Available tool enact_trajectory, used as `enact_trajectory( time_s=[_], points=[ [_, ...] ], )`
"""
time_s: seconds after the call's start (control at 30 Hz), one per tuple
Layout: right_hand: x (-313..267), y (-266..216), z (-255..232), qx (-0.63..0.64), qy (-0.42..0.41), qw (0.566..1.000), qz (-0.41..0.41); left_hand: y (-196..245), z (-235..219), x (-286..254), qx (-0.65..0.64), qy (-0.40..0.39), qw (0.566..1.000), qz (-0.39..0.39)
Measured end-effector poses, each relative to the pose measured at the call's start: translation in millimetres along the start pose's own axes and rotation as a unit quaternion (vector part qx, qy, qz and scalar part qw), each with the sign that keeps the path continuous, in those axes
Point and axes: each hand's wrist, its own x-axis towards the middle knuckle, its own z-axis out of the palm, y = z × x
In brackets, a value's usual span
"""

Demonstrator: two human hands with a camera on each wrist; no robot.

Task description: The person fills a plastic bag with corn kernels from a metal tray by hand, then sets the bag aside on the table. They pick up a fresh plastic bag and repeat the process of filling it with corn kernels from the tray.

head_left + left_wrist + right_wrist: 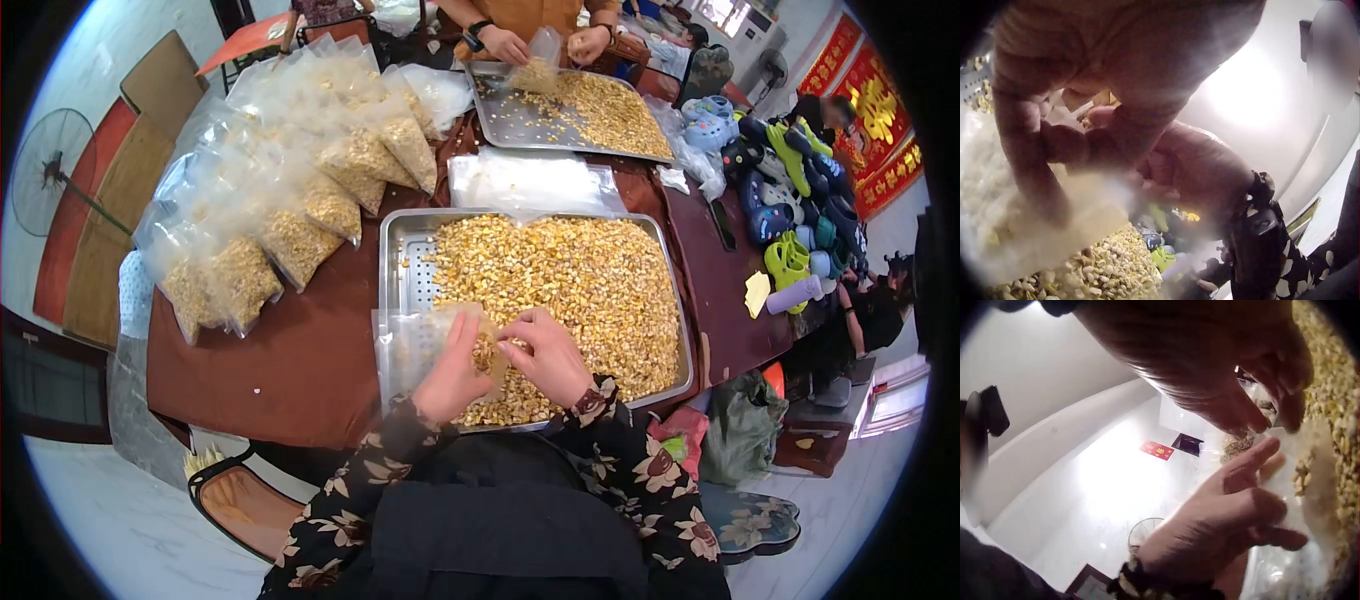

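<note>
Both hands meet at a clear plastic bag (405, 345) low over the left front of a metal tray (388, 290). Yellow and pale kernels, looking like dried corn (570, 290), fill most of this tray, and some show inside the bag. My left hand (453, 372) holds the bag, its thumb and a finger near the edge in the right wrist view. Thumb and fingers of my right hand (548, 362) pinch at the bag's edge beside the left thumb. In the left wrist view the cloudy bag film (1079, 219) hangs below the fingers.
Filled bags (290, 200) cover the table's left side. A stack of flat bags (535, 182) lies behind the tray. Across the table, another person's hands (505, 46) hold a bag over a second tray (520, 135). Clogs (790, 180) are piled at right, near a phone (722, 225).
</note>
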Motion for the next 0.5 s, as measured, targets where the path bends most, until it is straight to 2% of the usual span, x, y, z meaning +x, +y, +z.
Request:
enact_trajectory(
  time_s=[0.03, 0.1, 0.13, 0.23, 0.37, 0.47, 0.5],
  points=[
    [-1, -4, -1, 0.001, -0.001, 1.0, 0.0, 6, -3, -3, -0.022, 0.013, 1.0, 0.005],
    [-5, -10, 1, -0.031, -0.01, 0.998, -0.052, 13, -8, -8, -0.037, 0.016, 0.999, 0.01],
    [-7, -6, 9, -0.049, -0.053, 0.997, -0.008, 18, -11, -11, -0.051, 0.018, 0.998, 0.018],
    [-11, -28, -1, -0.047, -0.01, 0.999, -0.005, 53, -27, -30, -0.057, 0.017, 0.998, 0.0],
    [-8, -36, -6, -0.05, -0.006, 0.998, -0.03, 50, -29, -37, -0.011, 0.047, 0.998, 0.034],
    [-9, -53, -18, -0.061, 0.005, 0.997, -0.036, 64, -33, -43, 0.012, 0.062, 0.997, 0.034],
    [-12, -60, -21, -0.052, 0.015, 0.998, -0.041, 70, -38, -47, 0.042, 0.074, 0.995, 0.061]
  ],
)
